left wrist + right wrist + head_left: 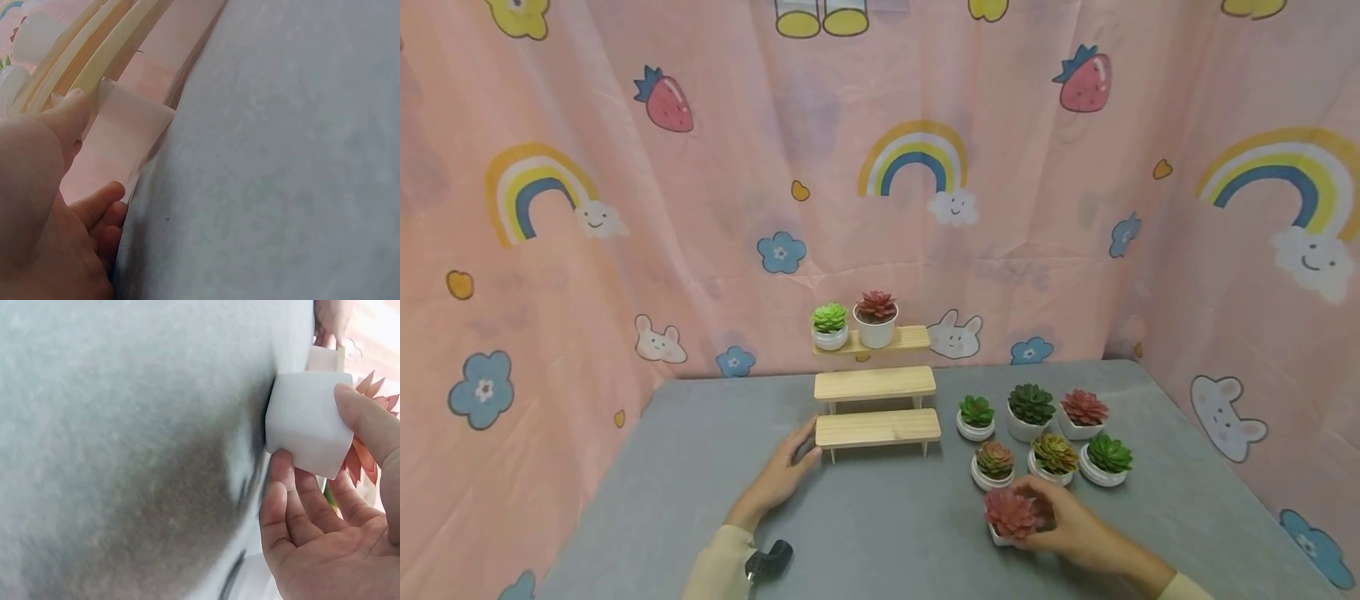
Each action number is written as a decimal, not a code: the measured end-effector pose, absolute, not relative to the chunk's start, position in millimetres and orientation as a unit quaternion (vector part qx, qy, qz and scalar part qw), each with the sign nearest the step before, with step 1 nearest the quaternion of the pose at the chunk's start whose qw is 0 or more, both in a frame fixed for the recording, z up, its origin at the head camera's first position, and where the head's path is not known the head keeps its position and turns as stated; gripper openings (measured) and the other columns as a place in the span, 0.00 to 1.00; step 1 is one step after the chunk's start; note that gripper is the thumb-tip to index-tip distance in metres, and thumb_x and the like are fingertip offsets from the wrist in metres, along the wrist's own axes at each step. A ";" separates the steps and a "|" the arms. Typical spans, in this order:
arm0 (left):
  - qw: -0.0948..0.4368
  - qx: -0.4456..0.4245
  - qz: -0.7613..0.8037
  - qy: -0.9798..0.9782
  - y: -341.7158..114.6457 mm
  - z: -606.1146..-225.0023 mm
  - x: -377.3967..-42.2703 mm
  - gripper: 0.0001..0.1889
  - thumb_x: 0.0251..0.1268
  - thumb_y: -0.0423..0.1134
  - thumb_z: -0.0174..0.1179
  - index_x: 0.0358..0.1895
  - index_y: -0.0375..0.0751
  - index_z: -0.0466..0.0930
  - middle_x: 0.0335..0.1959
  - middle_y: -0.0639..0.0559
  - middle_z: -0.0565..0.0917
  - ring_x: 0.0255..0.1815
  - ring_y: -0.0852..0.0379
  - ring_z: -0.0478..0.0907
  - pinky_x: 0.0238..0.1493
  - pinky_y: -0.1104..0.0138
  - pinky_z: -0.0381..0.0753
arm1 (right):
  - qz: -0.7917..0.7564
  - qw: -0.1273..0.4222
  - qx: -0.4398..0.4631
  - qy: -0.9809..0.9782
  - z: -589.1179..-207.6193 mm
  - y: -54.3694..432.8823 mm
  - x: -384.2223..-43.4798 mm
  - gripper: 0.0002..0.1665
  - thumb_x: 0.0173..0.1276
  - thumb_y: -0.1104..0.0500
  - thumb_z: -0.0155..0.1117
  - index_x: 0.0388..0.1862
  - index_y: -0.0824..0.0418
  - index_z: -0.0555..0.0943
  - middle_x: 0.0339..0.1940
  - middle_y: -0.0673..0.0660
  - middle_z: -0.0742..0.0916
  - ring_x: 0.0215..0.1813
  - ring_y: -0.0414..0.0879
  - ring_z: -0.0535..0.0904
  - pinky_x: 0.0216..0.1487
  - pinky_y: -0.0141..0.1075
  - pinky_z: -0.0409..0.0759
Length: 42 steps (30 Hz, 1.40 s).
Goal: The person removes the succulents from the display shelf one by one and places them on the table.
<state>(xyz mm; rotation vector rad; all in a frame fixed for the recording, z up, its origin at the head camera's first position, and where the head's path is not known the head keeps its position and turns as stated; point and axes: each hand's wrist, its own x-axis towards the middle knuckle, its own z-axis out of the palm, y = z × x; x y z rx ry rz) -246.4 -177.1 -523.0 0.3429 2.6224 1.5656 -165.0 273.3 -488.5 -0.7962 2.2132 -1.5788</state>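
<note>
My right hand point(1075, 527) pinches a potted succulent point(1009, 512) with red leaves, at the near side of the plant group. In the right wrist view, its white angular pot point(306, 422) sits low by the table, between the thumb and fingers. A three-tier wooden display shelf point(877, 427) stands mid-table. At its left end rests my left hand point(781, 473), thumb point(74, 112) against the lowest board's end and the other fingers loosely bent beside the clear leg point(119, 125). On the top tier are a light green succulent point(831, 320) and a dark red succulent point(877, 315), both in white pots.
Several potted succulents stand right of the shelf, among them a dark green one point(1031, 406), a red one point(1083, 409), a yellowish one point(1054, 455) and an orange-green one point(994, 462). A pink patterned curtain point(715, 208) hangs behind the grey table point(887, 533).
</note>
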 end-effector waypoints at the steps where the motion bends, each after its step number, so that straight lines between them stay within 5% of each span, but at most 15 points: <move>1: 0.033 0.113 0.508 0.853 -177.3 -523.8 -246.6 0.33 0.78 0.45 0.54 0.81 0.49 0.55 0.82 0.46 0.60 0.84 0.38 0.51 0.81 0.36 0.45 | -0.553 0.155 -0.276 0.771 -489.6 273.0 -165.1 0.31 0.66 0.63 0.72 0.61 0.74 0.70 0.50 0.51 0.83 0.47 0.34 0.83 0.44 0.32 0.86; 13: 0.030 0.114 0.504 0.855 -177.4 -524.2 -246.4 0.33 0.79 0.44 0.53 0.81 0.49 0.55 0.81 0.44 0.60 0.83 0.36 0.51 0.80 0.35 0.45 | -0.533 0.172 -0.243 0.792 -491.4 269.7 -164.9 0.33 0.65 0.60 0.73 0.62 0.71 0.69 0.53 0.56 0.82 0.49 0.33 0.82 0.46 0.31 0.84; 23: 0.036 0.111 0.500 0.858 -177.8 -523.9 -245.8 0.33 0.78 0.48 0.54 0.81 0.52 0.55 0.81 0.46 0.60 0.84 0.37 0.51 0.81 0.36 0.46 | -0.496 0.229 -0.251 0.799 -469.0 282.7 -163.7 0.38 0.71 0.61 0.66 0.75 0.70 0.62 0.69 0.75 0.73 0.57 0.30 0.79 0.51 0.33 0.82; 42: 0.027 0.129 0.505 0.853 -177.9 -524.2 -244.2 0.35 0.77 0.49 0.54 0.81 0.46 0.55 0.81 0.42 0.60 0.83 0.35 0.51 0.80 0.34 0.47 | -0.463 0.146 -0.272 0.831 -416.4 277.1 -187.4 0.29 0.76 0.59 0.61 0.72 0.65 0.67 0.66 0.72 0.77 0.59 0.48 0.81 0.51 0.33 0.83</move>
